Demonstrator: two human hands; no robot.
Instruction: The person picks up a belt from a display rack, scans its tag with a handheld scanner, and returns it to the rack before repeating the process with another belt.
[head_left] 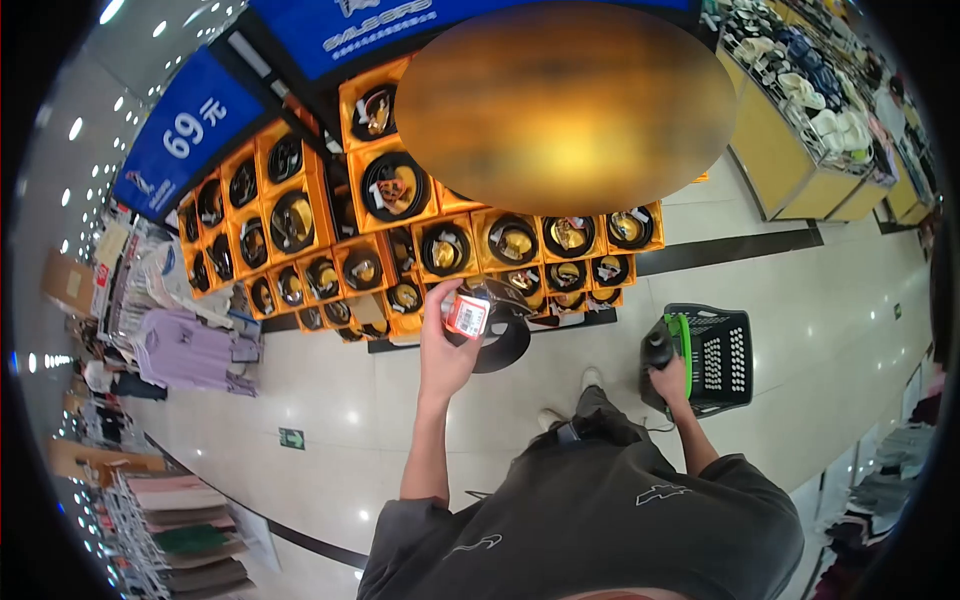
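My left hand [450,340] is raised in front of the display, its fingers and thumb closed on a coiled black belt [510,345]. A white tag with a red edge [467,316] and a barcode on it faces me at the fingertips. The belt's loop hangs to the right of the hand. Low on the right, my right hand [670,380] is closed around a dark rounded object [657,348] whose kind I cannot make out. That object is right beside the green edge [682,340] of a black shopping basket [730,360].
Orange boxes with coiled belts [395,187] fill the stepped display ahead, under a blue price sign [190,130]. A blurred oval hides its upper part. Shoes [830,125] lie on a stand at upper right. Clothes racks with a purple top [185,350] stand left.
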